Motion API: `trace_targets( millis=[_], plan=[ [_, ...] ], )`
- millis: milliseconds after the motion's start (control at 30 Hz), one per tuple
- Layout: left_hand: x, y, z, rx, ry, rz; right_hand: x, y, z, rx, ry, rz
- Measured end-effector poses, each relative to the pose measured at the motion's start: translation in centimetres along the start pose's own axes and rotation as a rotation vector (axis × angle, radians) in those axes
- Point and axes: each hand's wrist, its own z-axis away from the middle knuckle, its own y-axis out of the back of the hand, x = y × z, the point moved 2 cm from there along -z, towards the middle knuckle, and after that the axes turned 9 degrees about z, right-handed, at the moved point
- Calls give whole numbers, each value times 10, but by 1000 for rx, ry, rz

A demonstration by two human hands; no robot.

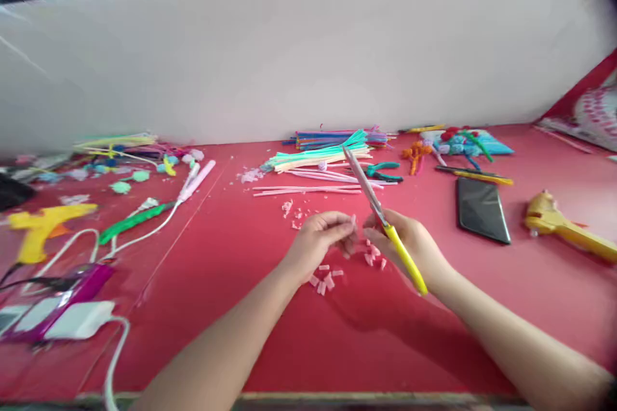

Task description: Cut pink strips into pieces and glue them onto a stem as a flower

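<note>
Before us the red table (202,334) fills most of the view, and behind it we see a pale wall (289,58). Our two hands work near the middle of the table, just beside each other. We keep the right hand (407,241) curled, with the scissors (405,260) lying across it; their yellow handles slant down toward the wrist and their blades point up and away from us. We cannot tell whether the fingertips of that hand pinch anything more. With the left hand (321,237) we pinch something between thumb and fingers.

Off to our left we have a magenta power strip (94,282) and a yellow glue gun (38,231); well to our right lie a yellow tool (563,225) and, nearer, a dark phone (482,209). Beyond our hands we see a bundle of mint stems (322,155), with teal-handled pliers (383,171) just beside it and thin pink stems (308,191) on the near side.

Smallest of all, short pink pieces (328,281) lie loose by our left wrist, and more pink bits (370,259) sit beside our right hand. A similar pink piece (353,221) shows at our left fingertips.
</note>
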Motion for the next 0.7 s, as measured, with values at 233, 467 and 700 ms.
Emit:
trace_targets(
  millis=[233, 467, 700],
  plan=[
    [-1, -8, 5, -104, 55, -128, -3, -3, 0, 6, 20, -31],
    [-5, -8, 7, -9, 62, -229, -4, -3, -1, 12, 46, 137],
    [1, 2, 1, 188, -104, -85, -2, 6, -4, 94, 56, 524]
  ],
)
